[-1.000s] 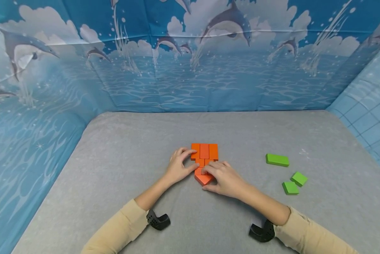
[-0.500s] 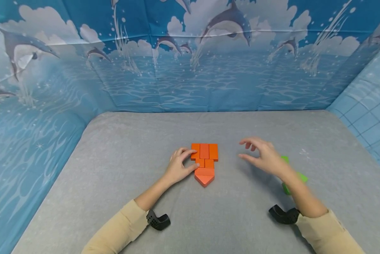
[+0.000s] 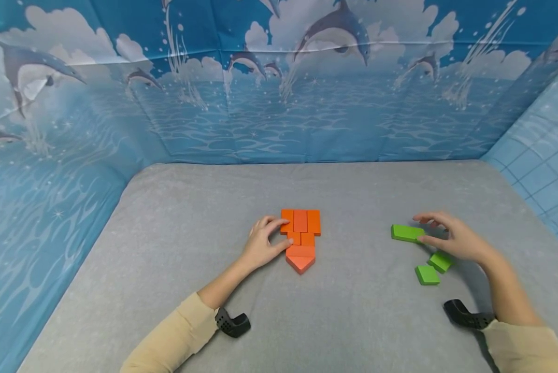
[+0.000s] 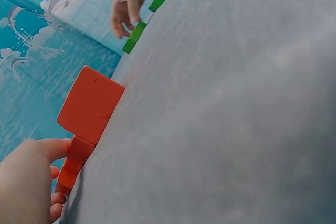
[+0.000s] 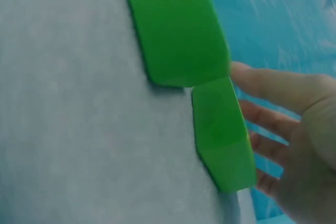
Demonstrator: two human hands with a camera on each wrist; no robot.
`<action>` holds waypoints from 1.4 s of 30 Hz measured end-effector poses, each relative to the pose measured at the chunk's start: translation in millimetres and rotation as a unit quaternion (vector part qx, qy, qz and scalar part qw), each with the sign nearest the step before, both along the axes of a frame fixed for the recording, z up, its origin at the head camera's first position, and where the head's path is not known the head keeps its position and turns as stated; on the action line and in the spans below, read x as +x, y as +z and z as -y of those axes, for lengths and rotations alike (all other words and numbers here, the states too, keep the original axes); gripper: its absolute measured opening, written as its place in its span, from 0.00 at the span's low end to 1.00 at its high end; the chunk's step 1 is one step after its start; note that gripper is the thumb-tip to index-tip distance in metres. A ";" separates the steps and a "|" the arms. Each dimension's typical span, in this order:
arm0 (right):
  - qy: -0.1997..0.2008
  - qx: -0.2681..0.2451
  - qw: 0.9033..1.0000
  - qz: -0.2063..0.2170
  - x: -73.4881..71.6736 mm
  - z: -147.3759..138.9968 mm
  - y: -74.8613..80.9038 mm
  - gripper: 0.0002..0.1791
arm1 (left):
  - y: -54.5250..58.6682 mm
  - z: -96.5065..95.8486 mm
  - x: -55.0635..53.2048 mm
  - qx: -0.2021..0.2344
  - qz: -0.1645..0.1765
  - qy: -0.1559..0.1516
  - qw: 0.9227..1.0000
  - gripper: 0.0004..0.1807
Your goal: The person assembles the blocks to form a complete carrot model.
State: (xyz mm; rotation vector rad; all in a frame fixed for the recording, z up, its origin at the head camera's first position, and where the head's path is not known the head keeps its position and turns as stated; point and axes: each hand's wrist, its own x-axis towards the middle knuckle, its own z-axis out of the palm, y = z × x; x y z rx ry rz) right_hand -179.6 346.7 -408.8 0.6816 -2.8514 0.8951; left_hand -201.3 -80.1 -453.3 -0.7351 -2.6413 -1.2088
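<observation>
Flat orange wooden blocks [image 3: 300, 221] lie joined in a compact shape mid-table: three upright rectangles at the far end, two small squares below, and a triangular point facing me. My left hand [image 3: 266, 243] rests against their left side, fingertips on a rectangle and thumb by a small square. At the right, my right hand [image 3: 458, 239] hovers over the right end of a long green block [image 3: 405, 233], thumb and fingers parted around that end. Whether it touches the block cannot be told. Two small green blocks, a tilted one [image 3: 440, 261] and a nearer one [image 3: 427, 275], lie below that hand.
Grey cloth [image 3: 204, 207] covers the table. A blue dolphin-printed curtain [image 3: 279, 119] stands along the back and the sides. Each wrist carries a black camera mount, the left mount [image 3: 232, 323] and the right mount [image 3: 467, 315].
My right hand has let go of the orange blocks' near end and moved right to the long green block. My left hand has stayed in place against the orange blocks.
</observation>
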 end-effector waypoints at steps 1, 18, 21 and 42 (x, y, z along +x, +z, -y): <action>-0.001 0.001 1.000 0.009 0.7 -2.2 -2.2 0.21 | 0.1 0.1 0.0 -0.001 -0.001 0.000 1.000 0.26; -0.016 0.010 1.000 0.004 -0.4 -3.8 -12.9 0.17 | 0.3 0.7 -0.7 -0.006 0.005 0.003 1.000 0.26; -0.010 0.008 1.000 0.002 -2.7 3.8 -7.8 0.16 | 0.1 0.8 -0.6 -0.004 0.004 0.001 1.000 0.26; 0.043 -0.042 0.998 0.033 -81.5 133.4 7.5 0.19 | 2.5 0.8 -0.1 -0.004 0.004 -0.001 1.000 0.26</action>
